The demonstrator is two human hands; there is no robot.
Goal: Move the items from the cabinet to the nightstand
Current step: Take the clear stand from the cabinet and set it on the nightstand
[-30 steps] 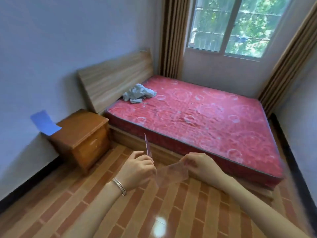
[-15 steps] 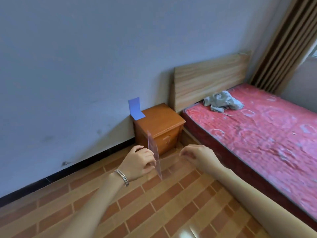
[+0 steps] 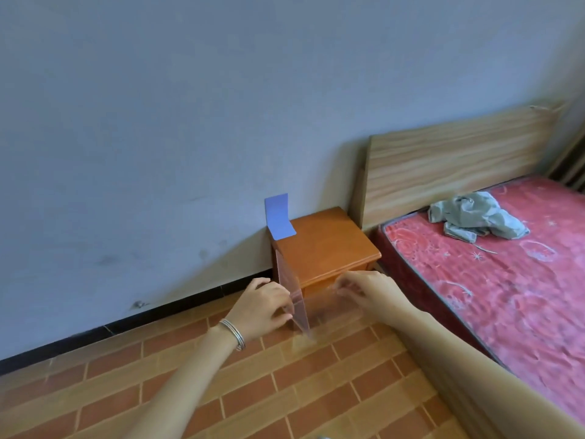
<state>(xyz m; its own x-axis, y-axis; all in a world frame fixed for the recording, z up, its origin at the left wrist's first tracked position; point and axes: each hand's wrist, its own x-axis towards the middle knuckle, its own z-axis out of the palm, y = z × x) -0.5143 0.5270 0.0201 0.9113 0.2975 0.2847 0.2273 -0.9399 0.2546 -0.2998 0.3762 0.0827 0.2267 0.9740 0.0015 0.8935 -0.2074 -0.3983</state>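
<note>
Being pinched at opposite edges between the left hand [image 3: 262,308] and right hand [image 3: 370,289], the clear plastic stand [image 3: 299,301], likely light, stiff and slippery, is being held just before the nightstand [image 3: 326,245].

Clear acrylic stand [image 3: 304,307]: transparent, faintly pink-tinted, L-shaped. One panel is seen upright, the other extended rightward, roughly level. It is held in air in front of nightstand [image 3: 323,245], pinched by left grip [image 3: 264,307] at upright panel and by right grip [image 3: 367,291] at far edge.

Nightstand: orange-brown wood, set against wall [image 3: 158,122].

Blue L-shaped stand [image 3: 278,220]: placed at nightstand's back left corner, upright leaf against wall.
</note>
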